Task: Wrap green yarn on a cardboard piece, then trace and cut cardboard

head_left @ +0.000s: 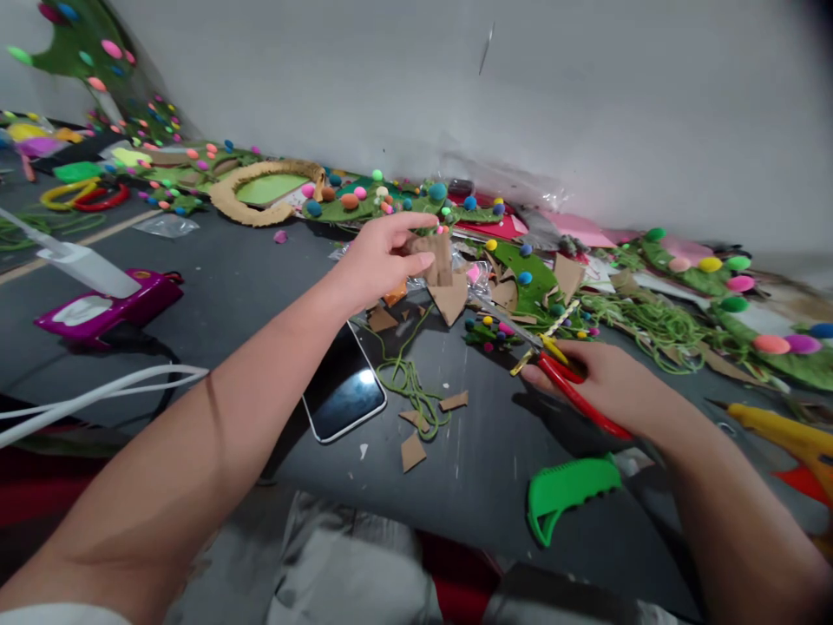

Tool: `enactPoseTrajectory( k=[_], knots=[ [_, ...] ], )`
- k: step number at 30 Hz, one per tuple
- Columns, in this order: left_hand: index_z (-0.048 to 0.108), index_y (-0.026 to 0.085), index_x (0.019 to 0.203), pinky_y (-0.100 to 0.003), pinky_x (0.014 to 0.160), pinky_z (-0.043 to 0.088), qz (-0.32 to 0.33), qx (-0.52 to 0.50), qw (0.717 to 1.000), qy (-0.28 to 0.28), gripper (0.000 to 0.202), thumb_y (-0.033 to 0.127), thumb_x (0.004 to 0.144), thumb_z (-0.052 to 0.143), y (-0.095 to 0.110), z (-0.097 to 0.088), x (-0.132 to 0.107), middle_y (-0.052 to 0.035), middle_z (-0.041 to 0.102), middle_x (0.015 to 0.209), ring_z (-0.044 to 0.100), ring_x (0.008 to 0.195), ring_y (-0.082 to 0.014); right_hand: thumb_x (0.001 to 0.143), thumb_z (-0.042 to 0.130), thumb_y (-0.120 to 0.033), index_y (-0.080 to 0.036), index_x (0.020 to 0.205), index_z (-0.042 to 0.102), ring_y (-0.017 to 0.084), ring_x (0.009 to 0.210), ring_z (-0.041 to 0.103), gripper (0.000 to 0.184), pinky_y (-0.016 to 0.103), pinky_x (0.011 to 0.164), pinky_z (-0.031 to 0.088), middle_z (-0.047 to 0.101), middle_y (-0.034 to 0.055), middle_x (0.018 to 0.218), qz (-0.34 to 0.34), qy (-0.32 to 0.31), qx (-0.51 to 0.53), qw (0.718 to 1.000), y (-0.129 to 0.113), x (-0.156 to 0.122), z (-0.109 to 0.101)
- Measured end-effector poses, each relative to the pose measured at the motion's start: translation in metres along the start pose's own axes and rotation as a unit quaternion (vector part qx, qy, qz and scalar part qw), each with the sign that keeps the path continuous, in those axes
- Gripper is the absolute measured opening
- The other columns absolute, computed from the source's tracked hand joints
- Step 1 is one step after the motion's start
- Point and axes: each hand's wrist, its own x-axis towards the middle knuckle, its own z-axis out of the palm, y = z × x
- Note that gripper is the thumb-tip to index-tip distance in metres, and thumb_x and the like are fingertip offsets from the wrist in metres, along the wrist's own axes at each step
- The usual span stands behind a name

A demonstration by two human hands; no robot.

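Observation:
My left hand [383, 256] reaches over the far part of the work surface, thumb and index finger apart. Right at its fingertips is a brown cardboard-like piece [440, 260]; whether they touch it I cannot tell. Below it lies a pointed cardboard scrap [450, 299]. In my right hand [605, 382] are scissors [566, 391] with red and yellow handles, their blades pointing up and left. A pale twisted strip [560, 319] shows beside the handles. Near the blades sits a small green piece with coloured pompoms [488, 333].
A phone [344, 391] lies under my left forearm, beside tangled green yarn [409, 386]. A green plastic tool [573, 490] is near the front edge. To the right is a yellow glue gun [781, 430], to the left a purple device [110, 308]. Pompom-covered green shapes [364, 204] line the wall.

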Motion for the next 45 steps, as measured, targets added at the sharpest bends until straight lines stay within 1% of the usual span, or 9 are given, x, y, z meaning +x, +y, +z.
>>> enactPoseTrajectory(
  k=[2,6,13,19,26,30,36,39,45],
  knots=[
    [0.076,0.016,0.111,-0.043,0.086,0.064,-0.006,-0.007,1.0,-0.012,0.034,0.008,0.078,0.082,0.0,0.002,-0.001,-0.0054,0.077,0.087,0.074,0.082,-0.0213,0.082,0.075,-0.072,-0.025,0.087,0.072,0.02,0.061,0.06,0.047,0.028,0.056,0.042,0.07,0.0016,0.073,0.008,-0.045,-0.018,0.999,-0.003,-0.002,-0.004],
    [0.078,0.017,0.099,-0.041,0.084,0.063,0.008,-0.017,0.999,-0.033,0.027,0.014,0.074,0.087,-0.001,0.006,-0.003,-0.0053,0.079,0.086,0.074,0.081,-0.0204,0.085,0.07,-0.076,-0.024,0.08,0.062,0.019,0.064,0.055,0.052,0.028,0.059,0.04,0.064,-0.0001,0.071,0.011,-0.082,-0.026,0.996,-0.011,-0.006,-0.007],
    [0.083,0.02,0.102,-0.038,0.083,0.064,0.024,0.016,0.996,-0.084,0.028,0.02,0.074,0.087,0.0,0.014,-0.007,-0.0029,0.078,0.083,0.074,0.082,-0.0199,0.086,0.071,-0.072,-0.024,0.079,0.064,0.018,0.066,0.055,0.049,0.028,0.061,0.04,0.063,-0.0012,0.072,-0.007,-0.096,0.011,0.995,-0.014,-0.006,-0.005],
    [0.085,0.02,0.103,-0.033,0.077,0.062,0.032,0.029,0.995,-0.093,0.029,0.019,0.074,0.087,0.001,0.015,-0.009,-0.0023,0.077,0.079,0.075,0.082,-0.0199,0.086,0.071,-0.073,-0.023,0.081,0.069,0.019,0.069,0.055,0.05,0.03,0.064,0.04,0.065,0.0008,0.074,0.005,-0.101,0.031,0.994,-0.014,-0.005,-0.005],
    [0.086,0.021,0.105,-0.035,0.085,0.063,0.041,0.047,0.992,-0.107,0.03,0.023,0.075,0.087,-0.002,0.014,-0.008,-0.0037,0.082,0.096,0.077,0.097,-0.0232,0.086,0.068,-0.078,-0.023,0.076,0.066,0.019,0.064,0.05,0.056,0.033,0.06,0.038,0.06,0.0017,0.069,0.0,-0.107,0.028,0.994,-0.013,-0.004,-0.003],
    [0.086,0.02,0.107,-0.035,0.087,0.063,0.048,0.07,0.99,-0.115,0.03,0.022,0.077,0.087,-0.002,0.013,-0.007,-0.0048,0.083,0.1,0.076,0.098,-0.0238,0.086,0.067,-0.08,-0.022,0.076,0.067,0.018,0.064,0.051,0.058,0.032,0.059,0.036,0.061,0.0013,0.069,-0.004,-0.111,0.024,0.993,-0.012,-0.003,-0.001],
    [0.086,0.017,0.111,-0.032,0.091,0.06,0.049,0.08,0.988,-0.123,0.032,0.016,0.079,0.086,0.0,0.014,-0.009,-0.0055,0.083,0.102,0.076,0.098,-0.0209,0.085,0.063,-0.086,-0.021,0.076,0.067,0.017,0.065,0.047,0.066,0.031,0.059,0.034,0.058,0.0001,0.068,0.008,-0.115,0.019,0.993,-0.014,-0.005,-0.004],
    [0.085,0.017,0.114,-0.029,0.088,0.059,0.048,0.084,0.987,-0.126,0.034,0.017,0.081,0.086,-0.001,0.014,-0.009,-0.0057,0.083,0.105,0.076,0.097,-0.0188,0.081,0.067,-0.086,-0.022,0.076,0.067,0.017,0.065,0.049,0.065,0.031,0.06,0.036,0.058,-0.0008,0.069,0.011,-0.123,0.008,0.992,-0.012,-0.004,-0.004],
    [0.085,0.016,0.113,-0.024,0.081,0.057,0.043,0.088,0.988,-0.121,0.034,0.015,0.079,0.086,0.0,0.015,-0.008,-0.0048,0.084,0.102,0.075,0.093,-0.0155,0.083,0.069,-0.081,-0.022,0.077,0.07,0.016,0.063,0.049,0.059,0.03,0.058,0.037,0.059,-0.0018,0.068,0.012,-0.127,0.011,0.992,-0.008,-0.003,-0.002]
  ],
)
